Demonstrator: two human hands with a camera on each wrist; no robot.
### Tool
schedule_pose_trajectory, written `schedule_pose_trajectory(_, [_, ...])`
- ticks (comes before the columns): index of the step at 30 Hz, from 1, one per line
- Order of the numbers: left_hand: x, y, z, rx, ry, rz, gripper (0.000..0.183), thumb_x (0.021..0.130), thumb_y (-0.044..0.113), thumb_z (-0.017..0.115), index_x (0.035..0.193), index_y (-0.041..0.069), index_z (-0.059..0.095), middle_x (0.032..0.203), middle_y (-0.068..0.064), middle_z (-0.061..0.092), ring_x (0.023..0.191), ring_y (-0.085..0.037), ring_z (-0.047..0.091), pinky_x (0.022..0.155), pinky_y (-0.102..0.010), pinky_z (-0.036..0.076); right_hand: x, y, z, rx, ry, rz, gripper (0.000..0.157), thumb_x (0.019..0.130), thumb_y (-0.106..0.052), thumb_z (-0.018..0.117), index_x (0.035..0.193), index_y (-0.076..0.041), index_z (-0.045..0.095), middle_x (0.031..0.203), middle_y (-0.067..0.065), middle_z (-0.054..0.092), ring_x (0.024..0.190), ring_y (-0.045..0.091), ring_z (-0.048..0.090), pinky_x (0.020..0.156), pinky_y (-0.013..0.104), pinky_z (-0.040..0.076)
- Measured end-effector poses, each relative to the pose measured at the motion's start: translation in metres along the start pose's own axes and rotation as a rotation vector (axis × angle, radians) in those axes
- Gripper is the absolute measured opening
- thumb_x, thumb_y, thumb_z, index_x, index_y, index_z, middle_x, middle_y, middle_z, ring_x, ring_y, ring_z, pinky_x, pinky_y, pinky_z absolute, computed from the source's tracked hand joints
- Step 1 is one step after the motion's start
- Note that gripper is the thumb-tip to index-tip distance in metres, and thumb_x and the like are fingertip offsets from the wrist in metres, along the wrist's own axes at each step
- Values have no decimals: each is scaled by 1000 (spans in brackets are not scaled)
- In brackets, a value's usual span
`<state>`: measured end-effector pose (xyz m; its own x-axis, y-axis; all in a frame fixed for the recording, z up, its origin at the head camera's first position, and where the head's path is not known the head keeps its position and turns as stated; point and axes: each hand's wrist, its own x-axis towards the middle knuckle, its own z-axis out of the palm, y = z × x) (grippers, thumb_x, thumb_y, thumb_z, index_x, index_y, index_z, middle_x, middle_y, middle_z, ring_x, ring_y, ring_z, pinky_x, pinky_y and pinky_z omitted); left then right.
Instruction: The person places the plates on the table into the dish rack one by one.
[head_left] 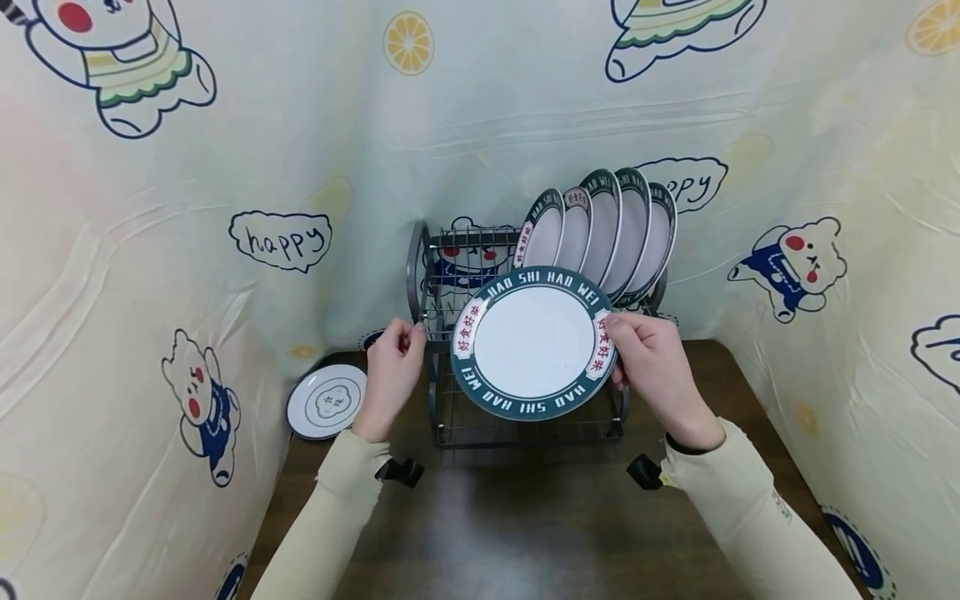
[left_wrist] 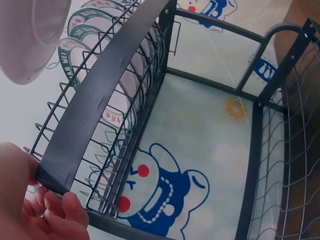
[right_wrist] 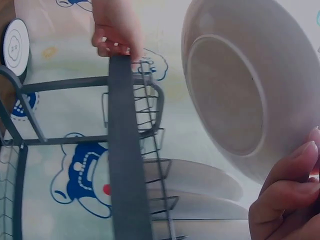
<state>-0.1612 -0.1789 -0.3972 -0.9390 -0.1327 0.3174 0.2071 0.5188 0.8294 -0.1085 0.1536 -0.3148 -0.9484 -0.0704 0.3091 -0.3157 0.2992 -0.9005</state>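
Observation:
My right hand (head_left: 656,367) holds a round plate (head_left: 536,342) by its right rim, thumb on the front and fingers behind. The plate has a white centre and a dark green lettered border, and it is raised in front of the dish rack (left_wrist: 95,105), its face toward the head camera. In the right wrist view its pale underside (right_wrist: 227,95) shows. My left hand (head_left: 393,371) grips the left end of the rack's dark upper front bar, fingers curled around it. Several similar plates (head_left: 603,237) stand on edge in the right part of the rack's upper tier.
A small white plate with a dark rim (head_left: 322,404) lies left of the rack, beyond my left forearm. Under the rack is a dark brown wooden table (head_left: 510,517). Printed cloth (head_left: 360,142) hangs close behind and along both sides.

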Motion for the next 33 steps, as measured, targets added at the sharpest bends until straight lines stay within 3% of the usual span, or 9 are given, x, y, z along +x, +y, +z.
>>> schedule_pose_trajectory(13, [7,4,-5,-61,-106,-64,24,109,22,49,89,8,53,78,-8,48,69,-27,49,57,-30,38,29,-29,-2,-122,79,-77,47,108,-26,47,76,0,68,54,5,56,45,20,53,44,27,47])
schedule_pose_trajectory(21, [5,4,-3,-70,-104,-80,23,109,17,46,88,8,50,78,-6,45,66,-23,47,56,-28,37,42,-46,5,-202,136,-186,49,106,-24,46,65,-3,61,53,6,54,45,18,52,42,26,42])
schedule_pose_trajectory(25, [5,5,-2,-72,-97,-66,23,109,15,45,87,9,48,78,-6,44,65,-24,46,55,-28,36,48,-51,10,-262,182,-259,49,106,-22,46,63,-4,59,52,5,51,44,16,50,41,25,38])
schedule_pose_trajectory(33, [4,5,0,-96,-87,-75,22,107,14,45,86,9,47,79,-6,44,67,-24,46,57,-29,36,63,-55,20,-485,293,-516,45,101,-11,47,56,-7,44,49,5,37,42,16,31,42,30,22])
